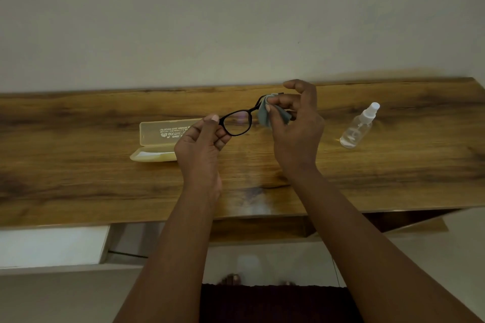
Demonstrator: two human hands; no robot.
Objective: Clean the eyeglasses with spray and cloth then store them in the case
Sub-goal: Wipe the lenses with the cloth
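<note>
Only one view here, the head camera looking down at a wooden tabletop [78,191] set against a plain wall.

The eyeglasses [237,123], black frame, are held up above the tabletop between both hands. The left hand [202,144] pinches the frame at the outer edge of the left-side lens, its fingers [214,119] curled in and clamped on the rim. The right hand [296,123] has a small grey cloth [273,115] pinched between thumb and fingers, wrapped over the other lens so that lens is mostly hidden. The index finger sticks up loose above the rest.

The case [157,139] sits open on the tabletop just behind the left hand, pale yellowish and see-through, lid standing up with some print on it that I can't read. The spray bottle [358,127], clear with a white nozzle, stands on the right side of the tabletop, apart from the hands.
</note>
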